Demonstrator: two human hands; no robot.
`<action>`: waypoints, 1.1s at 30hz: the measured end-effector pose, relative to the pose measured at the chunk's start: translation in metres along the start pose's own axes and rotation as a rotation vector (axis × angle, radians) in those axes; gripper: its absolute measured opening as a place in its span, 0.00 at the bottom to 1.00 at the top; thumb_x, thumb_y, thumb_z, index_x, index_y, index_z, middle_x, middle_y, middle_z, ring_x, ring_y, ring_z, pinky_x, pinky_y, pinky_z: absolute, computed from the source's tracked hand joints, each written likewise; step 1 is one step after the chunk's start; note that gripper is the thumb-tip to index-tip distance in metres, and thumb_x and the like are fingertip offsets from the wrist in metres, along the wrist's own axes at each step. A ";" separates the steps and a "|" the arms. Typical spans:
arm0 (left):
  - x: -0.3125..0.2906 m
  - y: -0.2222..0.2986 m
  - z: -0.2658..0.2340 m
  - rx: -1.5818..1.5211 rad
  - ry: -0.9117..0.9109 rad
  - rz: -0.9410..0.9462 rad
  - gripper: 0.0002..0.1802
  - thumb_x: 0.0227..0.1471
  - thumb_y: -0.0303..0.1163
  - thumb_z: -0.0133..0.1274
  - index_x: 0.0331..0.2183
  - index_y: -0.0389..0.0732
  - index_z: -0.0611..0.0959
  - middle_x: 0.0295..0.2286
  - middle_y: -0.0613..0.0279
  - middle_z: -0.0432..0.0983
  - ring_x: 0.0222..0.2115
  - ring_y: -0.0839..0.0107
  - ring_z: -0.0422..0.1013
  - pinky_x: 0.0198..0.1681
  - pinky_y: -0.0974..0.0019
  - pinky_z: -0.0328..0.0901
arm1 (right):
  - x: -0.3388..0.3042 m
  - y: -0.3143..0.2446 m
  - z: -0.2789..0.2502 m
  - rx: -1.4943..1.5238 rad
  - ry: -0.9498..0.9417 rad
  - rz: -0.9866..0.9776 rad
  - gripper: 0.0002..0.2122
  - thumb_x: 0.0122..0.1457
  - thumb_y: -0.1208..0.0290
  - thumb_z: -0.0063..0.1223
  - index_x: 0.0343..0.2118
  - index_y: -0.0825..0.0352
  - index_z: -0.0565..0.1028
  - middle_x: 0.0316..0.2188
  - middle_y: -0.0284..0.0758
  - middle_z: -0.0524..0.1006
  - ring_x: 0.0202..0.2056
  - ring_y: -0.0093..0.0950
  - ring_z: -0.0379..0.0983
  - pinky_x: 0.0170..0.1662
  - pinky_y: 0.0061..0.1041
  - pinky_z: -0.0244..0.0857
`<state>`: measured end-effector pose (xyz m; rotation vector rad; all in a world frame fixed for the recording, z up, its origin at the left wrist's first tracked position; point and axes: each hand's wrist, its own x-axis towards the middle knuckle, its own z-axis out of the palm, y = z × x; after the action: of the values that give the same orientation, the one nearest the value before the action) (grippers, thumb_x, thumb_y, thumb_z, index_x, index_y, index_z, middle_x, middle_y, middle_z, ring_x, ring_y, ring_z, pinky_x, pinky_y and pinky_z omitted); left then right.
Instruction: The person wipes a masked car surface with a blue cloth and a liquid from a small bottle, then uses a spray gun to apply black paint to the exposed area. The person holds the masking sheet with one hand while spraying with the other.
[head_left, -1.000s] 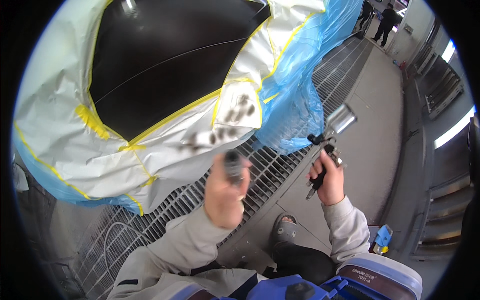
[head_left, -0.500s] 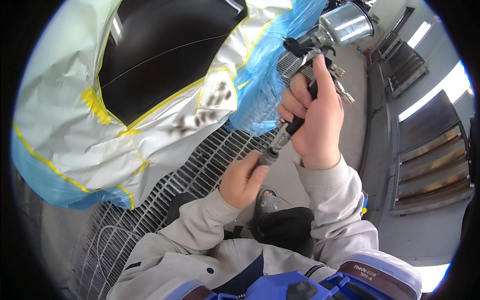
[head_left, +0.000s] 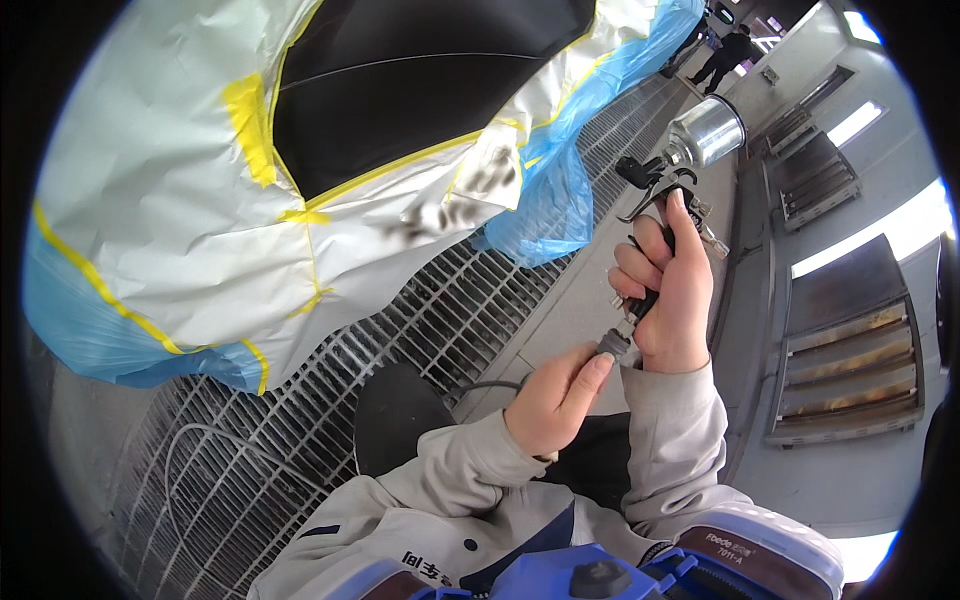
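Observation:
My right hand point(head_left: 685, 290) is closed around the handle of a spray gun point(head_left: 668, 182), its thumb up along the back of the grip. A shiny metal paint cup point(head_left: 708, 132) is fixed to the gun's far end. Just below the handle, my left hand point(head_left: 555, 400) is closed on the hose coupling point(head_left: 613, 344) at the grip's base. A dark air hose point(head_left: 490, 387) shows to the left of that hand. The gun is tilted, cup end far and to the right, apart from the masked black panel point(head_left: 420, 95).
White masking sheet point(head_left: 150, 200) edged with yellow tape point(head_left: 250, 130) surrounds the panel, with dark overspray marks. Blue plastic film point(head_left: 550, 215) hangs beside it. Below lies a metal floor grating point(head_left: 440, 310). Louvred wall units point(head_left: 850, 360) line the right; a person point(head_left: 725, 60) stands far off.
My view has shifted, and the panel appears farther right. Both hands and the spray gun have come lower and to the right, drawn nearer to me. A distant person now shows.

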<state>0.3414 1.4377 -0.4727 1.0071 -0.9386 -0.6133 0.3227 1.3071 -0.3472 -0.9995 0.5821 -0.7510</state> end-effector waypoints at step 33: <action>-0.007 -0.007 -0.096 0.413 0.010 0.166 0.19 0.54 0.30 0.67 0.47 0.36 0.83 0.40 0.57 0.77 0.36 0.66 0.76 0.39 0.66 0.69 | 0.000 0.063 0.019 0.077 -0.618 -0.019 0.31 0.73 0.35 0.31 0.58 0.63 0.63 0.35 0.37 0.72 0.14 0.16 0.53 0.20 0.20 0.53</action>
<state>0.4216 1.4812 -0.5029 1.2794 -1.1540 -0.2781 0.3545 1.3382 -0.3953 -1.0982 0.0079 -0.4389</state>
